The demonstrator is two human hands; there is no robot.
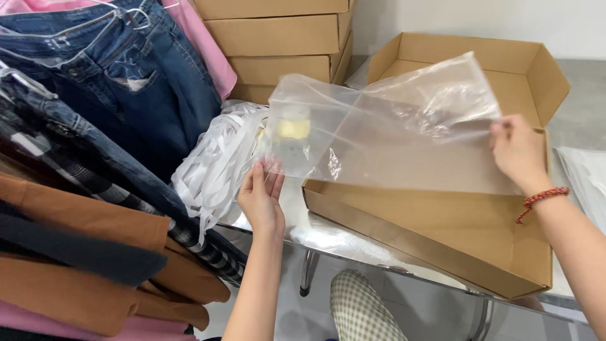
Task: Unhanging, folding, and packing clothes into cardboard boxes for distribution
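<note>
Each hand, left hand (260, 197) and right hand (517, 150), pinches the clear bag (391, 126), veiling the box (442, 233).

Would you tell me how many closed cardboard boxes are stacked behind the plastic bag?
4 closed cardboard boxes show, one stack at top centre behind the clear plastic bag; the top one is cut off, so more may be hidden.

Bright, even indoor light; soft glare on the clear plastic bag (391, 126) and shiny steel tabletop (334, 240); faint shadows, sharp focus
</note>
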